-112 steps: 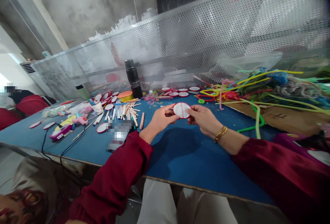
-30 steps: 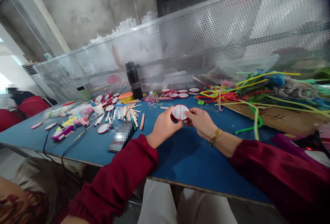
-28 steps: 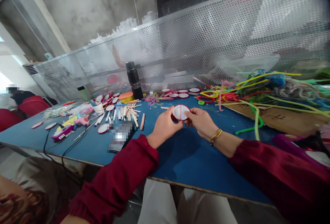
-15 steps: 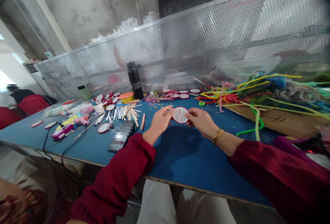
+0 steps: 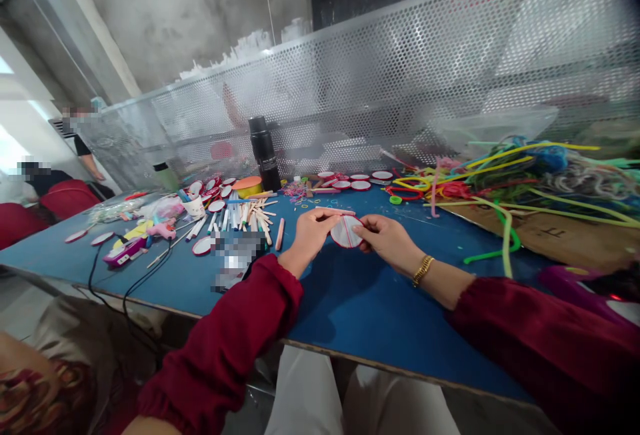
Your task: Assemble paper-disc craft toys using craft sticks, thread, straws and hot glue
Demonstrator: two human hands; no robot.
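Observation:
Between my two hands, just above the table, is a round white disc (image 5: 345, 233) with a red rim and red lines across its face. My left hand (image 5: 315, 231) pinches the disc's left edge between thumb and fingers. On the opposite edge, my right hand (image 5: 387, 238) grips it, with the thumb on the face. A pale pink stick (image 5: 343, 211) shows just behind the left fingers; whether it is held or lies on the table I cannot tell.
Markers and wooden sticks (image 5: 257, 215) lie left of my hands, beside a black bottle (image 5: 265, 155). More red-rimmed discs (image 5: 360, 185) lie behind. Coloured pipe cleaners and yarn (image 5: 545, 161) are heaped at right on cardboard (image 5: 565, 235). A perforated metal screen (image 5: 390, 88) borders the blue table (image 5: 370, 315).
The disc has shifted slightly left and down, and its red lines slant more. My left fingers have closed further onto its edge. A pink stick now shows, and a person stands at far left.

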